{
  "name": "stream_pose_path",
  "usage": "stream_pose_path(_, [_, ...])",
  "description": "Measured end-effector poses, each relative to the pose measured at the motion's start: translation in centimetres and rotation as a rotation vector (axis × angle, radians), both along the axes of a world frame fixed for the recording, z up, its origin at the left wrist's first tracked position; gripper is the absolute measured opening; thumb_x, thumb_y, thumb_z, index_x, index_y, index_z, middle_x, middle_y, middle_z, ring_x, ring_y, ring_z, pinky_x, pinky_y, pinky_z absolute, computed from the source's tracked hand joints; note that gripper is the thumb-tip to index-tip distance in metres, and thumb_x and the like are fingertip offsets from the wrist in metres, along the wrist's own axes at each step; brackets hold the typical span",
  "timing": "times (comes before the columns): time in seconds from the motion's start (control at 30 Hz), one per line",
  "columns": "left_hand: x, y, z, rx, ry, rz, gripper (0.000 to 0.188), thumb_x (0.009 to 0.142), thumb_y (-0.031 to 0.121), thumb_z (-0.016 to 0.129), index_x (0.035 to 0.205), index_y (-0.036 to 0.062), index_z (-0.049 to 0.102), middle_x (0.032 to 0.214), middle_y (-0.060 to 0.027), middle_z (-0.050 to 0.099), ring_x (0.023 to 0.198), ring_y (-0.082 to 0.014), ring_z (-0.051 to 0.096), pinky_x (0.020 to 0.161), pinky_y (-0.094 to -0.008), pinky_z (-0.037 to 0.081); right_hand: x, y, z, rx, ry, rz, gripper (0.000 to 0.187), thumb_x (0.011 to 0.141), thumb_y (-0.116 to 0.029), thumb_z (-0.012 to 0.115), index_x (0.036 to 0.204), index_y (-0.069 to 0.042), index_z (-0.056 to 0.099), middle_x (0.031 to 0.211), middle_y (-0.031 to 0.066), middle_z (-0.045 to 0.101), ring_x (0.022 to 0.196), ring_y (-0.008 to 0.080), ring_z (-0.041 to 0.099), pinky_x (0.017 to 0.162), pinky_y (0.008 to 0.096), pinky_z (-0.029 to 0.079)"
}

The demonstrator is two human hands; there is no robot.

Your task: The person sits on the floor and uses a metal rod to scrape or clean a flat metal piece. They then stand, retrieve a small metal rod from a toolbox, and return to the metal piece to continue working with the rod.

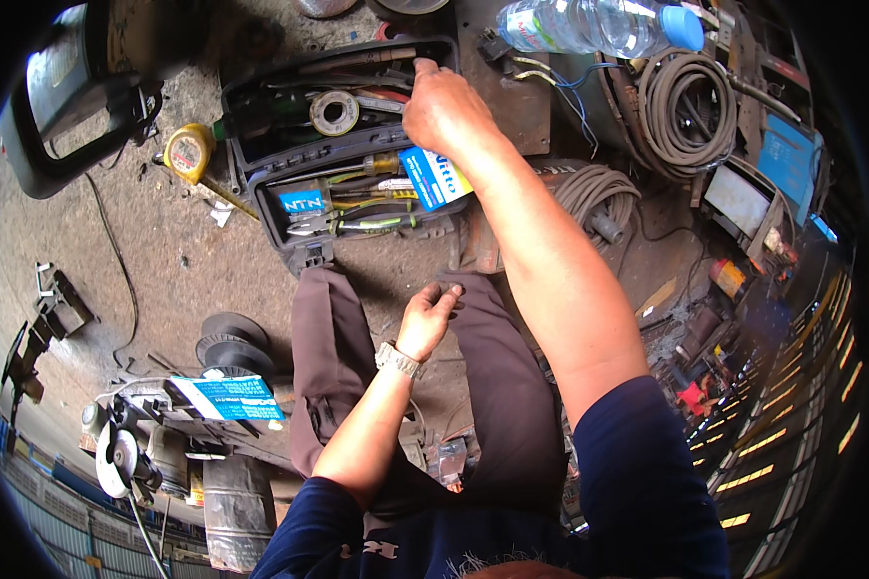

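My right hand (446, 108) reaches into the far right corner of an open black toolbox (259, 159), by the end of a brown wooden handle (357, 60). Its fingers are curled, with the tips hidden. A roll of tape (334, 113) and a wrench (380, 104) lie beside it. The near tray holds green-handled pliers (377, 222), screwdrivers (375, 166) and a blue-and-white packet (436, 179). My left hand (425, 323), below a wristwatch (398, 360), hovers by my right knee, thumb and fingers pressed together. What they hold, if anything, is too small to make out.
A yellow tape measure (189, 152) lies left of the toolbox. Plastic bottles (599, 27) and coiled cable (686, 111) are at the far right; another coil (599, 198) is nearer. An angle grinder (124, 458) and black spools (232, 343) stand at the left.
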State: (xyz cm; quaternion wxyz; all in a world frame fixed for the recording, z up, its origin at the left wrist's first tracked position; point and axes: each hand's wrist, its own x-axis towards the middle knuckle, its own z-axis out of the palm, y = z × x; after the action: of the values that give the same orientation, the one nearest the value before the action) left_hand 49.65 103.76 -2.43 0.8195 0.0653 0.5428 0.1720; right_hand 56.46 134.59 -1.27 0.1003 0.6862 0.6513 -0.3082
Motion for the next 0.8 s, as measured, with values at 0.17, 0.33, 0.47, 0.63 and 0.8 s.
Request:
stream_pose_path(0.17, [0.0, 0.1, -0.2, -0.030, -0.018, 0.026, 0.029, 0.105, 0.024, 0.063, 0.116, -0.0025, 0.069, 0.103, -0.0067, 0.073, 0.092, -0.0132, 0.067, 0.082, -0.0297, 0.052, -1.5, -1.7, 2.4, 0.046, 0.030, -0.038, 0.043, 0.093, -0.014, 0.063, 0.128, 0.010, 0.057, 0.126, 0.0348, 0.060, 0.113, 0.0479, 0.066, 0.099, 0.0502, 0.055])
stream_pose_path(0.33, [0.7, -0.4, -0.8, 0.000, -0.014, 0.124, 0.033, 0.104, 0.028, 0.066, 0.110, -0.0048, 0.068, 0.097, -0.0076, 0.071, 0.088, -0.0141, 0.066, 0.081, -0.0315, 0.053, -3.4, -3.5, 4.3, 0.003, 0.148, -0.038, 0.040, 0.094, -0.014, 0.065, 0.122, 0.013, 0.054, 0.129, 0.0401, 0.049, 0.101, 0.0526, 0.068, 0.094, 0.0514, 0.058])
stream_pose_path(0.47, [0.9, -0.8, -1.2, -0.021, -0.002, 0.105, 0.032, 0.104, 0.027, 0.065, 0.111, -0.0046, 0.068, 0.097, -0.0079, 0.072, 0.089, -0.0146, 0.066, 0.081, -0.0314, 0.053, -4.1, -4.5, 3.5, 0.090, 0.187, -0.119, 0.041, 0.092, -0.012, 0.067, 0.122, 0.011, 0.052, 0.130, 0.0391, 0.047, 0.101, 0.0543, 0.067, 0.092, 0.0518, 0.057])
stream_pose_path(0.63, [1.0, -0.5, -1.1, -0.037, -0.007, 0.124, 0.032, 0.104, 0.027, 0.065, 0.113, -0.0041, 0.068, 0.099, -0.0077, 0.072, 0.089, -0.0144, 0.066, 0.081, -0.0310, 0.053, -3.1, -3.1, 3.6, 0.066, 0.242, -0.257, 0.055, 0.092, -0.015, 0.068, 0.136, 0.012, 0.049, 0.132, 0.0351, 0.049, 0.111, 0.0506, 0.065, 0.099, 0.0494, 0.055])
stream_pose_path(0.8, [0.8, 0.0, -1.1, -0.072, -0.009, 0.044, 0.030, 0.106, 0.026, 0.063, 0.114, -0.0017, 0.069, 0.104, -0.0072, 0.074, 0.090, -0.0132, 0.067, 0.080, -0.0295, 0.052, 0.0, -0.6, 1.9, 0.064, 0.114, -0.125, 0.054, 0.091, -0.017, 0.069, 0.138, 0.004, 0.056, 0.118, 0.0336, 0.066, 0.114, 0.0489, 0.066, 0.100, 0.0528, 0.053])
